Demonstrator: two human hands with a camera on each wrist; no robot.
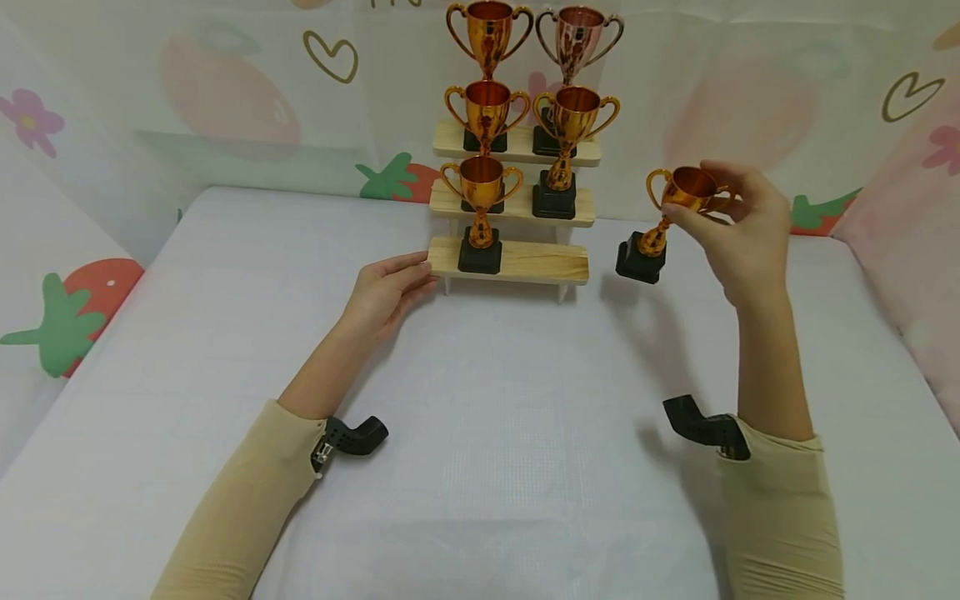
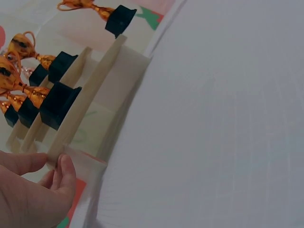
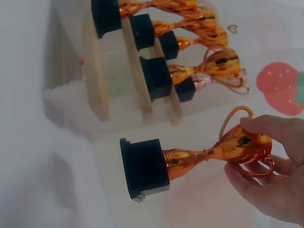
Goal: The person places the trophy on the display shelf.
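My right hand [image 1: 750, 229] grips a gold trophy [image 1: 652, 237] by its cup, holding it in the air right of the stand. The trophy tilts a little, its black base lowest; the right wrist view shows thumb and fingers round the cup [image 3: 242, 142]. At the left end of the bottom step of a three-tier wooden stand [image 1: 543, 262], my left hand [image 1: 386, 296] pinches the board, thumb above and fingers below in the left wrist view. A gold trophy [image 1: 480, 217] stands on the left of that bottom step; its right half is bare wood.
On the middle step stand two gold trophies, left [image 1: 486, 117] and right [image 1: 564, 150]. The top step carries a gold trophy [image 1: 489, 37] and a silver-pink one [image 1: 577, 42]. A white cloth [image 1: 480, 417] covers the table, with a strawberry-print backdrop [image 1: 247, 92] behind.
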